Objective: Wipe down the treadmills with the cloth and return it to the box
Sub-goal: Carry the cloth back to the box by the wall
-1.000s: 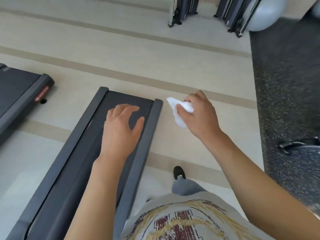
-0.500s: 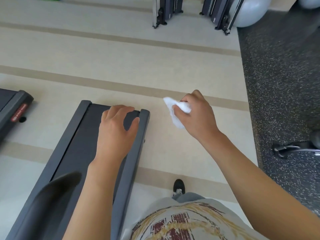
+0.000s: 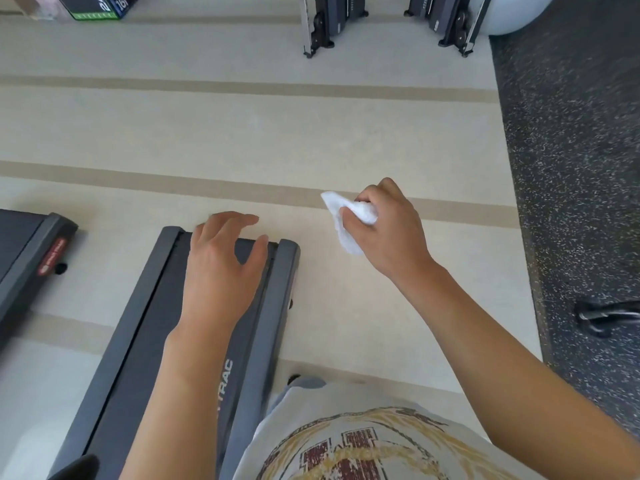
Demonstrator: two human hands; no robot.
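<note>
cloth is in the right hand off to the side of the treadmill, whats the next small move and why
Probably bring the right hand left to set the cloth on the treadmill: it hangs over bare floor, while the left hand hovers open above the belt end.

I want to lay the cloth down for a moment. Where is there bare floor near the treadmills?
Bare beige floor lies between the treadmill and the speckled mat, under the right hand holding the cloth. More lies ahead, toward the folded machines. The gap beside the second treadmill is narrow.
</note>
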